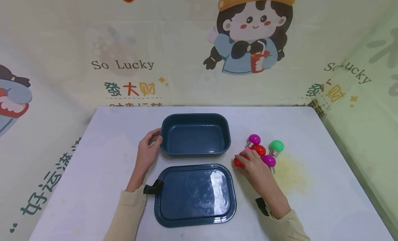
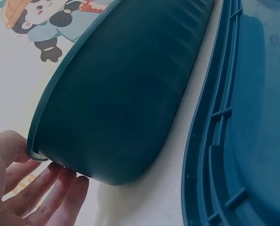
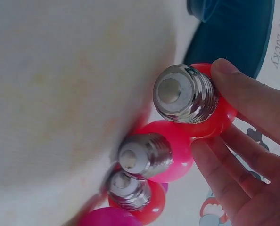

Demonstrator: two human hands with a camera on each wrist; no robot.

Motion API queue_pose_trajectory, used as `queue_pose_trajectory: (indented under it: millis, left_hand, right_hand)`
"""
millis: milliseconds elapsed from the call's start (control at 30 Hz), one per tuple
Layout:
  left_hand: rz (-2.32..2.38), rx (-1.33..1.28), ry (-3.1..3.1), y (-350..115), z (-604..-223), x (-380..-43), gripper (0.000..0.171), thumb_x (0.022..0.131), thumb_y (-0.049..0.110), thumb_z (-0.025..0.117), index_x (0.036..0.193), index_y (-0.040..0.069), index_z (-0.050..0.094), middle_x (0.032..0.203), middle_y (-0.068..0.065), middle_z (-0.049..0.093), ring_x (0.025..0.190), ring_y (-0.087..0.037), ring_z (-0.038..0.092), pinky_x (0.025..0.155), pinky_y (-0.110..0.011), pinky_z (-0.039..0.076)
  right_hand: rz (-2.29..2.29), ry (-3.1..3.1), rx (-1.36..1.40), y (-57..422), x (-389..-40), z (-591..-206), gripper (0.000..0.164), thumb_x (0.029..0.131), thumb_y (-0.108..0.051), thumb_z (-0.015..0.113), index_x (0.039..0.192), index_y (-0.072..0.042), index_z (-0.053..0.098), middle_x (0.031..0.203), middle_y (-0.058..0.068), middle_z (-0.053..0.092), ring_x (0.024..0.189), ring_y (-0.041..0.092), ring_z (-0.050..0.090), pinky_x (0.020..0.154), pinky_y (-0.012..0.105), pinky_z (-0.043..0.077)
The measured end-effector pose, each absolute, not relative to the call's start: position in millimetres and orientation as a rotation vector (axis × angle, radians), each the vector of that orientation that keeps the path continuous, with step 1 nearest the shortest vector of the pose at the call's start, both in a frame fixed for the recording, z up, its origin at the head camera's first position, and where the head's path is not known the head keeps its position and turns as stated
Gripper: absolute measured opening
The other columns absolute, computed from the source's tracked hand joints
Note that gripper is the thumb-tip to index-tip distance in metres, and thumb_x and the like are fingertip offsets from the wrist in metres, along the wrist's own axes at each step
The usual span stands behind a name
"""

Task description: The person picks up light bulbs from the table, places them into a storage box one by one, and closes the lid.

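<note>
My left hand (image 1: 150, 146) holds the left end of an open dark blue box (image 1: 195, 135). In the left wrist view the thumb is at the rim and the fingertips touch the outer wall. At the right, my right hand (image 1: 256, 168) pinches a red light bulb (image 1: 238, 163) between thumb and fingers; its silver screw base (image 3: 185, 94) faces the right wrist camera. Beside it lie a pink bulb (image 3: 175, 153), mostly hidden from the head view, and another red bulb (image 1: 259, 150). Two purple bulbs, one farther back (image 1: 254, 139), and a green bulb (image 1: 276, 146) lie around them.
A dark blue lid (image 1: 189, 196) lies flat in front of the box, close to my left wrist. The white table (image 1: 102, 158) has a yellowish stain (image 1: 290, 175) right of the bulbs. A printed cloth (image 1: 180, 61) hangs behind the table.
</note>
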State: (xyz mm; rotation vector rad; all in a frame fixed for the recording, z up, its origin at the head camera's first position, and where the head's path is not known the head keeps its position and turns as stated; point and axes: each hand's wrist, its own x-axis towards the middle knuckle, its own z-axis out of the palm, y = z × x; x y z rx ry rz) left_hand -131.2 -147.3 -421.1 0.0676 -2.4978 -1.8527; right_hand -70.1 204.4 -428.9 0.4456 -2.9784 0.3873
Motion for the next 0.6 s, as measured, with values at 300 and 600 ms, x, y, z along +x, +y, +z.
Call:
queue_pose_trajectory:
  millis: [300, 600]
  left_hand:
    - [-1.857, 0.055, -2.496, -147.6, -422.1, -128.1, 0.041, 0.102, 0.011, 0.053, 0.141, 0.000, 0.051, 0.139, -0.021, 0.055, 0.128, -0.030, 0.055, 0.087, -0.007, 0.041]
    - [-1.843, 0.029, -2.496, -149.0, -424.4, -132.8, 0.041, 0.102, 0.012, 0.053, 0.142, 0.000, 0.051, 0.139, -0.021, 0.055, 0.127, -0.030, 0.055, 0.093, -0.013, 0.044]
  right_hand:
    - [0.370, -2.958, 0.459, 203.0, -72.5, -423.5, 0.062, 0.062, -0.011, 0.095, 0.120, -0.008, 0.071, 0.115, 0.013, 0.063, 0.112, 0.031, 0.058, 0.075, 0.044, 0.059]
    - [0.345, -2.922, 0.499, 200.4, -80.2, -409.7, 0.062, 0.063, -0.012, 0.095, 0.120, -0.008, 0.071, 0.115, 0.014, 0.063, 0.113, 0.032, 0.056, 0.075, 0.046, 0.059]
